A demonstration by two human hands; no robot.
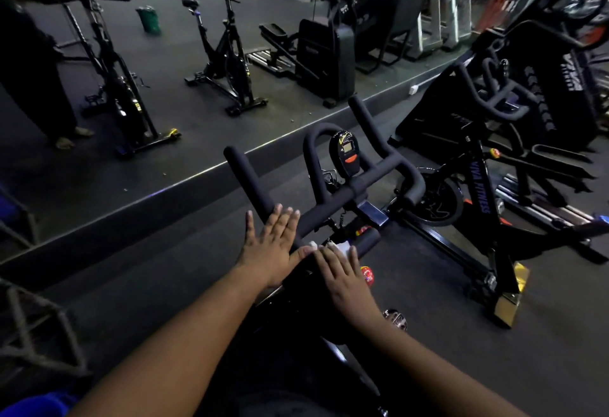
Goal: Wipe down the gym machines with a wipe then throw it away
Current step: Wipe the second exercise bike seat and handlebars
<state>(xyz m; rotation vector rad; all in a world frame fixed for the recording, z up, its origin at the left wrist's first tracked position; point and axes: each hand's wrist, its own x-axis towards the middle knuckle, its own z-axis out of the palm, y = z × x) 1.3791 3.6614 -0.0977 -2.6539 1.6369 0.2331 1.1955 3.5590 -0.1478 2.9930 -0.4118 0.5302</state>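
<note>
Wiping step in hand, on the spin bike's handlebar (pixel 333 192). White wipe (pixel 339 246) lies on the near bar section, pressed flat under the right hand (pixel 342 276), fingers (pixel 324 260) extended and close together, not pinching. Left hand (pixel 272 245) rests open on the bar, fingers spread (steadying, probably). Next move likely calls for sliding the wipe along the remaining grips; the green bin (pixel 149 19) stands well apart.

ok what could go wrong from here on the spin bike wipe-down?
The white wipe sits under flat right hand fingers, not gripped, so it may slip off the handlebar. The left hand also lies flat, giving little bracing. The console with its screen stands close ahead; a damp wipe could wet it.
</note>
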